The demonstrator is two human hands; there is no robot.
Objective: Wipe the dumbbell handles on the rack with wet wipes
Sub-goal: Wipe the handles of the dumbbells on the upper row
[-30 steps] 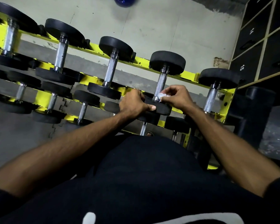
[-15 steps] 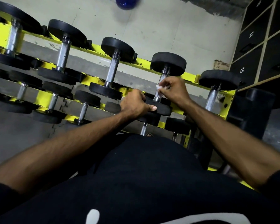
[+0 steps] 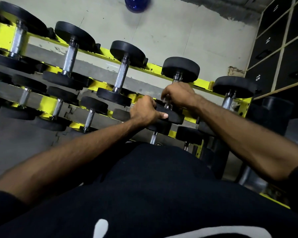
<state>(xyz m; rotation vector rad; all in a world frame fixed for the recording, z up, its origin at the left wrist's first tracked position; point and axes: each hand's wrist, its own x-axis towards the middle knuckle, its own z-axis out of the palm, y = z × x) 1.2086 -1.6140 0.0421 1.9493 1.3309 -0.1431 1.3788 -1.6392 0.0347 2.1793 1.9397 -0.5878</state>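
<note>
Left hand (image 3: 144, 111) grips the dumbbell (image 3: 175, 116) by its near end to steady it — right hand (image 3: 177, 94) curls round the handle (image 3: 168, 105), wipe hidden, likely rubbing.

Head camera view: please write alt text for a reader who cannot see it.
A person's right hand curls round the steel handle of a black dumbbell on a yellow rack, while the left hand grips its near weight. More dumbbells lie along the rack to the left.
</note>
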